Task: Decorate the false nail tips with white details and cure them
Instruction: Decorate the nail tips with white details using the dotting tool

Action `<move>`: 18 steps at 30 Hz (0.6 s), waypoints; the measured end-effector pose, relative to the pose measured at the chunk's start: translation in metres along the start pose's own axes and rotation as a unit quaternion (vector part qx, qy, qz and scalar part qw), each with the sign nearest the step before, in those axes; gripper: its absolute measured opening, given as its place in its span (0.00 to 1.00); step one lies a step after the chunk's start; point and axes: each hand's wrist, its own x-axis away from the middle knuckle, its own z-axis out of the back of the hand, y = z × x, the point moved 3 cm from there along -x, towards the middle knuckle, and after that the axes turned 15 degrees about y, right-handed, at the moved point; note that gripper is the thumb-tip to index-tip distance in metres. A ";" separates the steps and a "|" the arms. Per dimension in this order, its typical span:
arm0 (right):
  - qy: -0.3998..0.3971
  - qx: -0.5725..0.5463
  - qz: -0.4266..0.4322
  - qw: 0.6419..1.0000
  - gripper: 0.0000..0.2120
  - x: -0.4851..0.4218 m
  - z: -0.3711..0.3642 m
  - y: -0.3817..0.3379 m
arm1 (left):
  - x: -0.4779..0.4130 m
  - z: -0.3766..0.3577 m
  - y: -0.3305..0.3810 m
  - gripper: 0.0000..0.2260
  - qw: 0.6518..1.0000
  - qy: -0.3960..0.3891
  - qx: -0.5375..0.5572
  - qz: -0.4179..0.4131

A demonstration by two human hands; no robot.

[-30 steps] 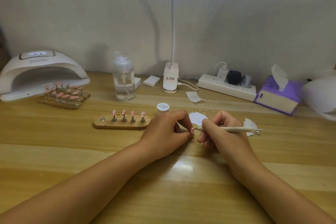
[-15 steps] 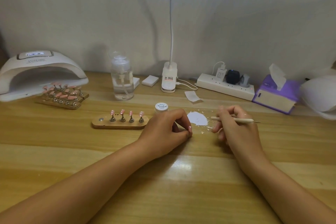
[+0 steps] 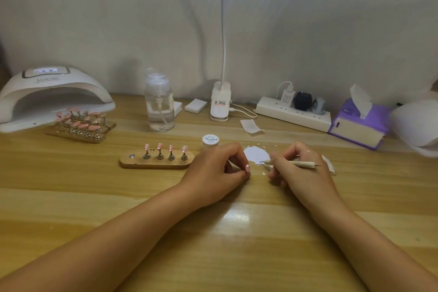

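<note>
The left hand (image 3: 218, 173) rests on the bench (image 3: 94, 197), its grip pinching a pink nail tip (image 3: 247, 168) between thumb and forefinger. Just to its right, the right hand (image 3: 301, 173) has its grip curled round a thin wooden stick (image 3: 296, 163), held like a pen. The stick's left end lies over a white scrap of paper (image 3: 256, 154); it is hard to tell whether it touches. A small white-lidded jar (image 3: 210, 140) stands just behind the left hand. Left of that hand, a wooden stand (image 3: 156, 162) carries four pink tips (image 3: 160, 146) upright on pegs. Farther left, more stands (image 3: 80, 130) of pink tips sit at the mouth of the white curing lamp (image 3: 47, 92).
</note>
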 end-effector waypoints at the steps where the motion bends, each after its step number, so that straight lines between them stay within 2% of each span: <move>1: 0.014 -0.026 -0.004 1.000 0.10 0.000 0.001 -0.001 | 0.000 0.000 0.000 0.07 1.000 0.000 0.003 0.003; 4: 0.042 -0.126 -0.010 0.991 0.08 0.002 0.006 -0.010 | -0.001 0.002 -0.002 0.08 1.000 0.011 0.012 0.012; 6: 0.020 -0.165 -0.019 0.986 0.06 0.006 0.006 -0.016 | -0.001 0.002 -0.002 0.08 1.000 0.015 0.014 0.013; 9: -0.017 -0.215 -0.081 0.973 0.08 0.016 -0.003 -0.020 | -0.001 0.002 -0.002 0.06 1.000 0.017 0.009 0.009; 18: -0.035 -0.189 -0.085 0.978 0.10 0.024 -0.009 -0.018 | -0.001 0.002 0.001 0.11 1.000 0.012 -0.006 -0.001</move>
